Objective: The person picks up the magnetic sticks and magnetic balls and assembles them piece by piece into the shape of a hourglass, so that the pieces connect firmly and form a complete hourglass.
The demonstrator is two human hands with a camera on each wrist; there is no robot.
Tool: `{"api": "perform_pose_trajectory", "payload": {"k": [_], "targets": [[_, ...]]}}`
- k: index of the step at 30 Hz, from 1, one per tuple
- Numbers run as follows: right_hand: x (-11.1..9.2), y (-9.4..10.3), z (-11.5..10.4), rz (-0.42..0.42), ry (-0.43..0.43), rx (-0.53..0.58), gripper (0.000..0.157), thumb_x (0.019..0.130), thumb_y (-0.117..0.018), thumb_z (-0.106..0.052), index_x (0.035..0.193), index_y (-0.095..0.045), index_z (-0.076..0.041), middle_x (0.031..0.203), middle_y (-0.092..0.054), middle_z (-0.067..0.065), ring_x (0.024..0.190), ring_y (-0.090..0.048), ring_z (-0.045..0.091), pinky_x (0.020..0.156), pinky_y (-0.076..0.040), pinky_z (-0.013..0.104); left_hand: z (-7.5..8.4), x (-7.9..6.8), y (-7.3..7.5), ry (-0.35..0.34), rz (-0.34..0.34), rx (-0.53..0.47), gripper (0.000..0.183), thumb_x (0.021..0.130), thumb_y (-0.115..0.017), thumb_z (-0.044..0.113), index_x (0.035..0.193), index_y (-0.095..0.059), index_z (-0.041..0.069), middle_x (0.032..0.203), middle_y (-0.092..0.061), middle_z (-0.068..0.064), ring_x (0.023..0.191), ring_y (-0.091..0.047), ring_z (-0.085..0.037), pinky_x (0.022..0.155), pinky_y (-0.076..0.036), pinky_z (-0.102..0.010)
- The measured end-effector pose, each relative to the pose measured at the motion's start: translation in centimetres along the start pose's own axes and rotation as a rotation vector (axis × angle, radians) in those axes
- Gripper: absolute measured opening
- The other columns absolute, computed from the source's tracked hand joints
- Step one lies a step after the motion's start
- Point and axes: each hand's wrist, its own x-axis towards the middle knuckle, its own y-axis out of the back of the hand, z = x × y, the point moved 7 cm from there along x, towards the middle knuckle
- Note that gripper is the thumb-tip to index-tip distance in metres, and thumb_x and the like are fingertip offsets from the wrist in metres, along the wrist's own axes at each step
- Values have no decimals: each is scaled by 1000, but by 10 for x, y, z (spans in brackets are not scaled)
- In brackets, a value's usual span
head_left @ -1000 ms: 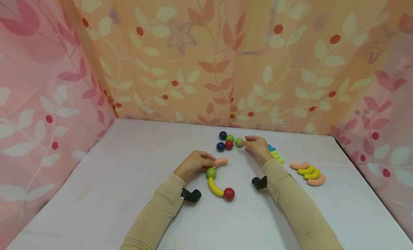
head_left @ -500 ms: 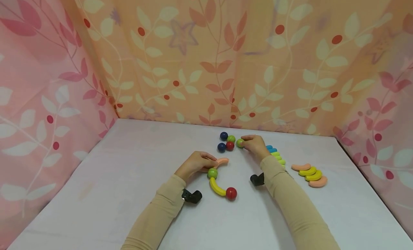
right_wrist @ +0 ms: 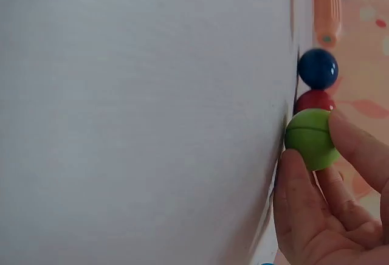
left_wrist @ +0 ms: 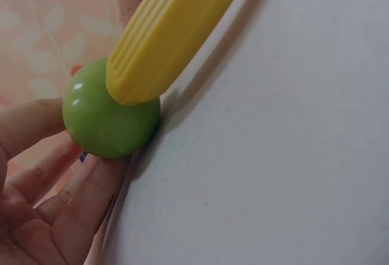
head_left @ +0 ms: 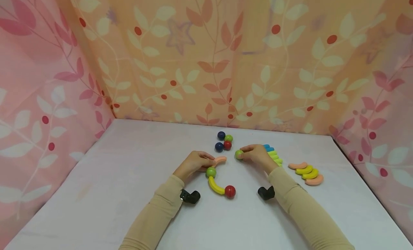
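In the head view my left hand (head_left: 195, 163) pinches a peach-coloured curved rod (head_left: 221, 159) near its left end. Against that end sits a green ball (head_left: 211, 172), which in the left wrist view hides part of the fingers. A yellow curved rod (head_left: 215, 186) runs from this ball to a red ball (head_left: 230, 192), so the pieces form an open arc. My right hand (head_left: 256, 155) holds another green ball (right_wrist: 313, 138) between thumb and fingers, to the right of the peach rod's free end and apart from it.
Behind the arc lie two blue balls (head_left: 219, 146), a green ball (head_left: 228, 138) and a red ball (head_left: 227, 145). Blue and lime rods (head_left: 273, 155) are partly hidden by the right hand. Yellow and peach curved rods (head_left: 310, 173) lie farther right. Patterned curtains border the white table (head_left: 113, 207).
The right hand has closed on the green ball beside the ball group and brought it nearer to me. The left hand keeps its place on the peach rod.
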Motion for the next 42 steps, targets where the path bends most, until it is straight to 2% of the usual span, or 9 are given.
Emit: {"api": "perform_pose_trajectory", "payload": {"k": [7,16,24,32,38,42], "targets": [[-15,-10,-5,-28,36,-25,46,87,-78,-27,126,-67,-7,130,-65,14,109,-59,23,96,-53,33,1,1,3,-4,16,-14,25,83,-80,14,106,-74,4,93,-70,-7,77,-67,-10,76,-61,-28],[-21,-18,-13,-21,24,-22,43,84,-81,-25,122,-70,-8,126,-67,11,99,-63,18,87,-56,27,5,0,0,-22,18,-17,24,84,-79,12,106,-74,3,92,-71,-7,76,-67,-9,74,-61,-28],[-22,-24,-13,-34,36,28,40,84,-81,-21,120,-71,-7,124,-68,11,101,-64,19,91,-58,30,5,0,-5,-5,10,-11,25,83,-80,11,106,-74,4,91,-69,-5,77,-66,-10,74,-61,-27],[-24,-23,-8,-63,51,-6,46,87,-78,-25,128,-66,-8,129,-67,12,106,-61,20,99,-53,35,4,1,-4,17,21,14,25,83,-81,16,105,-74,6,95,-70,-6,79,-67,-11,76,-61,-28],[-46,-22,2,-89,13,-4,42,87,-77,-27,124,-68,-8,110,-74,5,93,-66,15,93,-56,33,3,0,-4,0,-24,-27,23,87,-76,11,108,-73,1,93,-74,-8,78,-69,-10,77,-61,-27],[-67,-31,6,-185,54,0,40,85,-79,-28,118,-70,-7,104,-75,2,88,-67,13,87,-58,30,7,-2,-1,-6,-48,-11,24,88,-74,12,109,-72,1,94,-74,-8,81,-69,-11,80,-60,-28]]}}
